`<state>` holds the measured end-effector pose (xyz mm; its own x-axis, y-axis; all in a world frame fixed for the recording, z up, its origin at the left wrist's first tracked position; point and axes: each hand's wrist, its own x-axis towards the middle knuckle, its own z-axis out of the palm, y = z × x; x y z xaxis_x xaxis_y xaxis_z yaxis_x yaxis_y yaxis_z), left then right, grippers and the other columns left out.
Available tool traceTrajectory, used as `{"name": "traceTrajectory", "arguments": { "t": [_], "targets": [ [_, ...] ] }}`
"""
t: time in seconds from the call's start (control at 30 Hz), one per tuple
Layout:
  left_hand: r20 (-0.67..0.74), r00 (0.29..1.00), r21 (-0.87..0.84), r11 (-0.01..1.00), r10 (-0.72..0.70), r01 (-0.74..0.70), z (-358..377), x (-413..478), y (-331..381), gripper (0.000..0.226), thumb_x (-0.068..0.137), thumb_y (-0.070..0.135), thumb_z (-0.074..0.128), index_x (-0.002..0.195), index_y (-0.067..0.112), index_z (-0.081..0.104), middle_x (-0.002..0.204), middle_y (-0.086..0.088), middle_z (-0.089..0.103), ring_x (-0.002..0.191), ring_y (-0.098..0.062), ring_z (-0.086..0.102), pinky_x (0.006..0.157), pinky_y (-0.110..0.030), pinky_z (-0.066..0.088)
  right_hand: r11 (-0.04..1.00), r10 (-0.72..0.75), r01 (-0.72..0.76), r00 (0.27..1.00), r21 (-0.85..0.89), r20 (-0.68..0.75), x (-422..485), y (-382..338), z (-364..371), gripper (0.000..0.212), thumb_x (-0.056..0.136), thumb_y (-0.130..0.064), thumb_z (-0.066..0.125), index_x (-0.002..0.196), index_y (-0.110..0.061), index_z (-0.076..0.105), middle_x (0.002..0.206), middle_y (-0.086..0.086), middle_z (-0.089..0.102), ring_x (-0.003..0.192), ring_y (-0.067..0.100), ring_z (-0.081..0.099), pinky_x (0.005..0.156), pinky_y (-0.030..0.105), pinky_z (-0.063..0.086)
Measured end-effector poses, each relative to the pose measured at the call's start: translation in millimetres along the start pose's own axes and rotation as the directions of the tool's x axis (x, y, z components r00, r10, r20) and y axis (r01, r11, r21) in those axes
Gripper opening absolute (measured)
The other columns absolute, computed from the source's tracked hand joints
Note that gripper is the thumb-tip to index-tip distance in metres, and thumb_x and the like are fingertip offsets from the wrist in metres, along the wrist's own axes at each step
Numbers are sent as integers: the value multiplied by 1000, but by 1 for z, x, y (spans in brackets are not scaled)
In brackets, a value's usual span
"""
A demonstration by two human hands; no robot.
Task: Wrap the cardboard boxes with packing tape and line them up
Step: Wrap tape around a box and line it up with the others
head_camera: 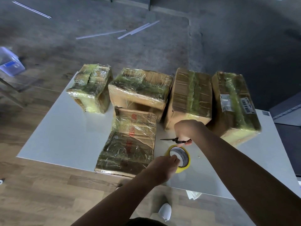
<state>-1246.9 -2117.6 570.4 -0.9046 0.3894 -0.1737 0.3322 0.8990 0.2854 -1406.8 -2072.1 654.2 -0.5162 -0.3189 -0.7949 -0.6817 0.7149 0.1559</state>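
**Hidden or unclear.** The right hand is seen from the back, so its fingers are mostly covered. It grips the handles of the scissors, whose closed blades point left. The red print on the near box is blurred under the film. A clear plastic bin is cut off at the left edge.

**Materials.** Five brown cardboard boxes, banded in wrinkled, glossy, yellow-green tape, stand on a white table.
- Four stand in a far row: the leftmost box, second box, third box and labelled rightmost box.
- The near box lies flat, touching the second.

The yellow packing tape roll lies just right of the near box. The left hand holds it with fingers curled over its rim.

**Surroundings.** Thin metal strips lie on grey carpet beyond. A white shoe stands on wood flooring nearby.
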Motion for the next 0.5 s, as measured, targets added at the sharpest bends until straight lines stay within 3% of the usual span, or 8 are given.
{"name": "traceTrajectory", "arguments": {
  "t": [0.17,0.27,0.37,0.5],
  "targets": [
    [44,998,-7,999,38,-38,-1,0,1,27,88,-6,41,113,-1,47,112,-19,51,91,-40,59,64,-44,46,1000,3,1,994,-29,112,-10,3,11,29,83,-32,71,63,-13,64,49,-7,57,51,12,54,60,22,47],
    [43,997,31,998,60,-61,0,0,2,27,86,-7,44,112,-1,47,110,-18,51,88,-39,59,58,-40,40,1000,19,-20,999,15,48,-12,12,25,28,82,-36,70,69,-11,67,55,-4,59,54,15,57,63,24,50],
    [40,997,70,995,68,-71,3,1,2,23,87,-6,45,110,0,47,107,-18,52,83,-37,60,55,-38,38,997,38,-36,999,61,-37,-15,26,36,32,76,-47,68,70,-16,64,58,-4,54,54,17,51,54,23,40],
    [67,994,137,986,81,-90,3,4,6,20,81,-3,56,100,2,53,97,-16,57,70,-33,63,50,-34,41,983,46,-28,994,182,-97,-20,54,58,41,77,-57,63,86,-17,64,79,-2,61,71,17,55,58,29,39]
  ]
}}
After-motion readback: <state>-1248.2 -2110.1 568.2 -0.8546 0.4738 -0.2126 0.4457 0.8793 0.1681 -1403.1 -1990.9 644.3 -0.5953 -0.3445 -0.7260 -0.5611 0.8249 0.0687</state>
